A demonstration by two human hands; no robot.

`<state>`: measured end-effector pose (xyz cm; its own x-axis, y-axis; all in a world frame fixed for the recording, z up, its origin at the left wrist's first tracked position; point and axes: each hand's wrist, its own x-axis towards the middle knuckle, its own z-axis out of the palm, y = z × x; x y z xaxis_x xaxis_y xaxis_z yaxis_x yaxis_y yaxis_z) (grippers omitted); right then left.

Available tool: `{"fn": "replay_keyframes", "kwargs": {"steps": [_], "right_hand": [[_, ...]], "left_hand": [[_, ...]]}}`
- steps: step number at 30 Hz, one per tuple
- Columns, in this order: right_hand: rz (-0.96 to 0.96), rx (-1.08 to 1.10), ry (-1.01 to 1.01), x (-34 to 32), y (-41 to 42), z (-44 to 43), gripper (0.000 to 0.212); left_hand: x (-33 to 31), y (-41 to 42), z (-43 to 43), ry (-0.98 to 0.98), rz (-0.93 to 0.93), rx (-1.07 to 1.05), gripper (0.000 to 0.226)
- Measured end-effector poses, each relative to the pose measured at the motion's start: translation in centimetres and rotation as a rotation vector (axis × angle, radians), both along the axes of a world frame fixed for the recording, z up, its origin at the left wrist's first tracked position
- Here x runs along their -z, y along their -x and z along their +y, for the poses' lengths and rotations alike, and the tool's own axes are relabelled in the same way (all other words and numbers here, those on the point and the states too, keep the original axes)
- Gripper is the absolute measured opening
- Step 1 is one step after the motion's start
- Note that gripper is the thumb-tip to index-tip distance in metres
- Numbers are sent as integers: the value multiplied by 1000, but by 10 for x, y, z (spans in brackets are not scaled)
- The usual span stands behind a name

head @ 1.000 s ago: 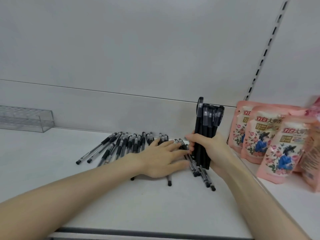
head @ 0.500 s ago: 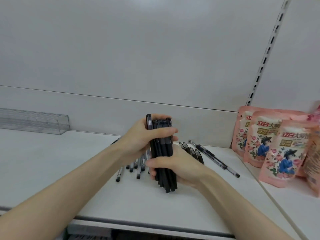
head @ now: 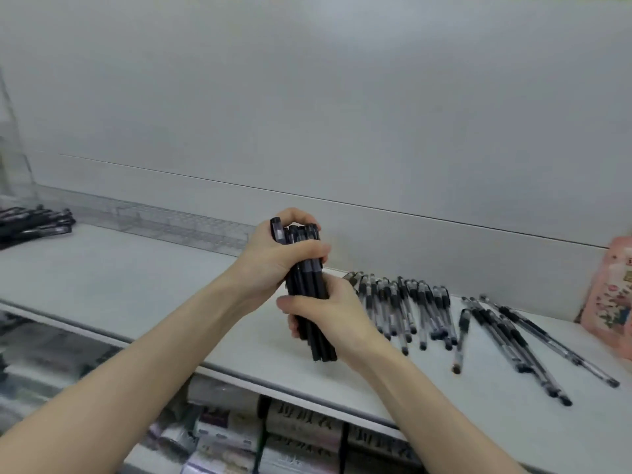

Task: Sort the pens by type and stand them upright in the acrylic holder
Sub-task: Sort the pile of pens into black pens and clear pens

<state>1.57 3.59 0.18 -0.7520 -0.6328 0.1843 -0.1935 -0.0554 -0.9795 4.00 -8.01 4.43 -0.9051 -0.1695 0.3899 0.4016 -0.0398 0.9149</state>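
As though its ends were being squared, the upright bundle of black plastic pens was clenched in the fingers of left hand and right hand, near the clear acrylic holder.

One black-pen bundle, one acrylic holder, one pouch, some twenty clear pens.

Pink pouch far R, white shelf, blurry pkgs below it, grey back panel
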Motion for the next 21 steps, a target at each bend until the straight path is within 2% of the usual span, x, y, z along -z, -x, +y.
{"fn": "replay_keyframes", "kwargs": {"steps": [3, 7, 8, 10, 13, 17, 21], "right_hand": [[65, -6, 22, 2, -19, -56, 14], [62, -92, 34, 3, -51, -139, 12], [58, -115, 42, 3, -59, -161, 11], [44, -152, 69, 3, -73, -203, 11], [24, -177, 87, 1, -87, -259, 13], [13, -174, 48, -2, -89, -325, 19], [29, -147, 31, -5, -77, -389, 11]], "left_hand": [[1, -26, -52, 79, 33, -137, 24], [3, -64, -131, 32, 10, -154, 50], [3, -74, -152, -9, 7, -136, 49], [3, -91, -199, -19, -10, -89, 35], [1, -108, -269, 103, -86, -41, 31], [4, -114, -345, 350, -166, -95, 48], [12, -104, -407, 486, -168, -186, 38]]}}
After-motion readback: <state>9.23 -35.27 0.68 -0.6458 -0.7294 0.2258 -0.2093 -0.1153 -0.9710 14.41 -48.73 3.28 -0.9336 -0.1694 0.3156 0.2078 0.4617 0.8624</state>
